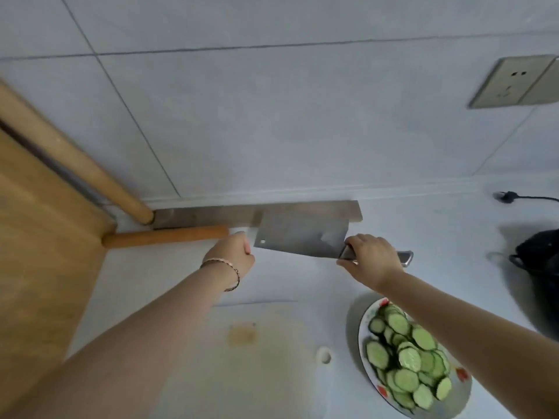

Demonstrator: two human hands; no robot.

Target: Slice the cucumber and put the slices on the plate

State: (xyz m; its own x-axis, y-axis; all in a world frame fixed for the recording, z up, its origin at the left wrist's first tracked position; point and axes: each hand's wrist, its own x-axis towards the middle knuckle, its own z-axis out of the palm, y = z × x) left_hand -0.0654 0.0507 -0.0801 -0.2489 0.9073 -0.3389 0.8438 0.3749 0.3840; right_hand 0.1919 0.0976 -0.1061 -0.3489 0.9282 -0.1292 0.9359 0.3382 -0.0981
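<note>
Over counter (pixel 423 225): one cleaver (pixel 302 234) in right fingers (pixel 355 241); left fingers (pixel 246 247) curled, hold unclear; one plate (pixel 464 385)

Both arms outstretched toward the cleaver (pixel 299 237).
The right hand (pixel 370 258) grips its handle; the left hand (pixel 231 252) curls beside its blade tip.

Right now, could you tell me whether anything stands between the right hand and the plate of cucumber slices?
Nothing visible: only pale countertop lies between the right hand, gripping the steel cleaver, and the round patterned plate.
</note>
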